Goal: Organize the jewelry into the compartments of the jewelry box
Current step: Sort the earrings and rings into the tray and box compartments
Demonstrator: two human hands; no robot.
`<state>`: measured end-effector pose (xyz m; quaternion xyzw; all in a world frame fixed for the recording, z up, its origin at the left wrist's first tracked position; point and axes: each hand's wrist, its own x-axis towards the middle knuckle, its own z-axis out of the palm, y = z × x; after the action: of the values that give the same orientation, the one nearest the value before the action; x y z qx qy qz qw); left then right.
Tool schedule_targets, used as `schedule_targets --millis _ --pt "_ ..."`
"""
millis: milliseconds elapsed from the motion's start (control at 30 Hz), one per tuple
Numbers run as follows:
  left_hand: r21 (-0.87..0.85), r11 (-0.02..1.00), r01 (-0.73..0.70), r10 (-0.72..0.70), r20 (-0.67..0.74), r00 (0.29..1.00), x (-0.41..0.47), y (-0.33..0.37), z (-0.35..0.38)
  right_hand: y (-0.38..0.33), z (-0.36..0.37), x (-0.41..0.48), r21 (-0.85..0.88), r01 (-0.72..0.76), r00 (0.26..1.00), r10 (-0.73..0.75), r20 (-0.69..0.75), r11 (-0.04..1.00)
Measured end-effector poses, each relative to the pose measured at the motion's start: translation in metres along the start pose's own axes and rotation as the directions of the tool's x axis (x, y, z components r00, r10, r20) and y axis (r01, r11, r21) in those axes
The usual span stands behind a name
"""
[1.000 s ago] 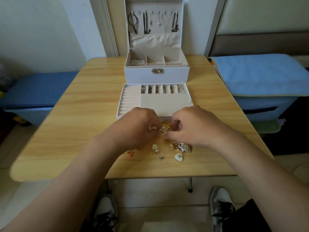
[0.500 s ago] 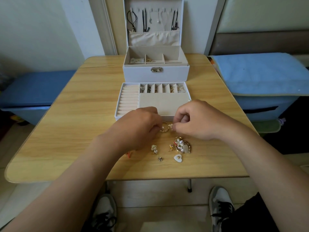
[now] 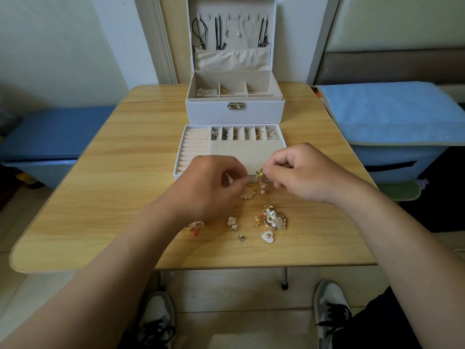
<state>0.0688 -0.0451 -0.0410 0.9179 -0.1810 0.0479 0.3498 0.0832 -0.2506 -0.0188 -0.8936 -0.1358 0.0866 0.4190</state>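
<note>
right hand [image 3: 302,172] fingers pinch drop earring [image 3: 261,181], dangling below | left hand [image 3: 208,187] fingers pinch hoop earring [image 3: 249,195], hanging beneath

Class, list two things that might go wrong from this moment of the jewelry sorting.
The gold hoop in the left hand and the dangling earring in the right hand hang close together and may snag. The left wrist hovers by the red-gold piece and might sweep it off the table.

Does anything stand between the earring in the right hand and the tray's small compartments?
Nothing visible does. The right hand pinches the gold earring at the tray's near edge; only the perforated panel lies before the small compartments.
</note>
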Motion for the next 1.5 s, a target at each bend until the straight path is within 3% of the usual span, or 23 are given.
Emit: schedule_targets --millis 133,200,533,767,1033,1500 --pt "-0.37 0.918 0.14 -0.128 0.055 0.99 0.0 0.009 -0.003 -0.002 0.001 0.0 0.054 0.009 1.0 -0.009 0.007 0.998" --pt "-0.434 0.892 0.129 -0.111 0.066 0.992 0.0 0.011 -0.004 -0.004 0.003 0.0 0.073 0.025 1.0 -0.025 0.005 0.997" --pt "-0.428 0.899 0.098 -0.105 0.007 0.994 -0.003 0.005 -0.005 -0.003 0.001 -0.002 0.105 0.102 0.995 -0.103 0.008 0.989" --pt "-0.425 0.896 0.129 -0.134 0.02 0.991 -0.009 0.006 -0.007 0.002 -0.007 -0.01 -0.12 0.129 0.976 -0.105 0.189 0.984" --pt "-0.416 0.889 0.192 -0.189 0.049 0.981 -0.012 0.012 -0.004 0.005 -0.004 -0.015 -0.2 0.135 0.948 -0.069 0.309 0.97" --pt "-0.374 0.904 0.208 -0.201 0.058 0.978 -0.008 0.015 0.002 0.004 0.0 -0.016 -0.293 0.175 0.959 -0.096 0.266 0.94"
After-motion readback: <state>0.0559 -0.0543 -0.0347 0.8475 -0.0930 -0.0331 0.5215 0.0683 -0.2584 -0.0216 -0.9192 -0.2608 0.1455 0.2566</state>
